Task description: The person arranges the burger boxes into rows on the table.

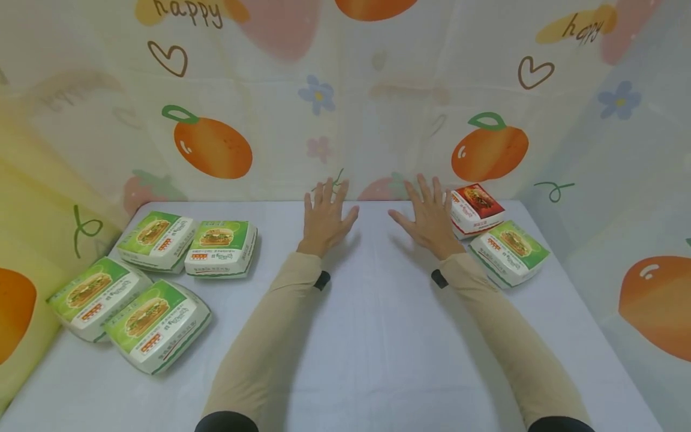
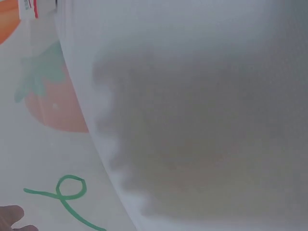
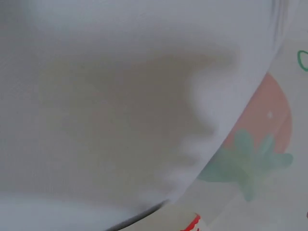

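Observation:
My left hand [image 1: 326, 219] is held over the far middle of the white table, its fingers straight and spread, with nothing in it. Its fingertips [image 2: 12, 216] peek into a corner of the left wrist view. Likewise spread and holding nothing, my right hand [image 1: 430, 219] hovers just left of a red-and-white burger box [image 1: 475, 210]; whether they touch cannot be told. In front of that box is a green-and-white burger box [image 1: 510, 253]. The right wrist view shows a soft hand shadow on the cloth but no fingers.
Several green-and-white burger boxes [image 1: 156, 324] are grouped on the left of the table [image 1: 378, 360], including a box [image 1: 221, 249] nearest my left hand. A curtain [image 1: 378, 132] printed with oranges and strawberries stands behind the table and along both sides.

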`<state>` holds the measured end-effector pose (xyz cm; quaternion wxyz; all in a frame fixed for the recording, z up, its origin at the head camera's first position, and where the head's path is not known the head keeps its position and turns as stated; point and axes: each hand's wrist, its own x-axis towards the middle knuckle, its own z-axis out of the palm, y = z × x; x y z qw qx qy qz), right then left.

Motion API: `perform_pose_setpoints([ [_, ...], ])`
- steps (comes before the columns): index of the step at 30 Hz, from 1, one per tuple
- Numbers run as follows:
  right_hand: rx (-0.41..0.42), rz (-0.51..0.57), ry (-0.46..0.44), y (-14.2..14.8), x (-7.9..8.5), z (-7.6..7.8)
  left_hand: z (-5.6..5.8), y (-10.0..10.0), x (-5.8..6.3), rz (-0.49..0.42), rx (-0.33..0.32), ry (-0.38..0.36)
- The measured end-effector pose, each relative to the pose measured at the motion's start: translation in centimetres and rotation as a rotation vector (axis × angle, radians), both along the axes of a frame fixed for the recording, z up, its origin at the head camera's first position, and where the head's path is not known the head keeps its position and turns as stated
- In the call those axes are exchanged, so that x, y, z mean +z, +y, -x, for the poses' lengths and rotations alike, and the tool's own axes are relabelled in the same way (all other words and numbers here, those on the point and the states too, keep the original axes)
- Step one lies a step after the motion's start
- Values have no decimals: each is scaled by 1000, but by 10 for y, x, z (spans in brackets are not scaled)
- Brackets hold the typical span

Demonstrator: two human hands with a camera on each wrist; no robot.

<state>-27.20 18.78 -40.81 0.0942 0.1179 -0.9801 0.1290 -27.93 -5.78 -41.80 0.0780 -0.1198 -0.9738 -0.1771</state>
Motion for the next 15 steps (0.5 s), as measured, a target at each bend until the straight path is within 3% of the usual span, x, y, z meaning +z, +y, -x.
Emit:
perform_pose_setpoints([
  [6, -16, 12, -37, 9, 7, -12, -3, 12, 1, 21, -27, 16],
  [15, -14, 61, -19, 13, 8, -25, -10, 29, 2, -10, -58, 40],
])
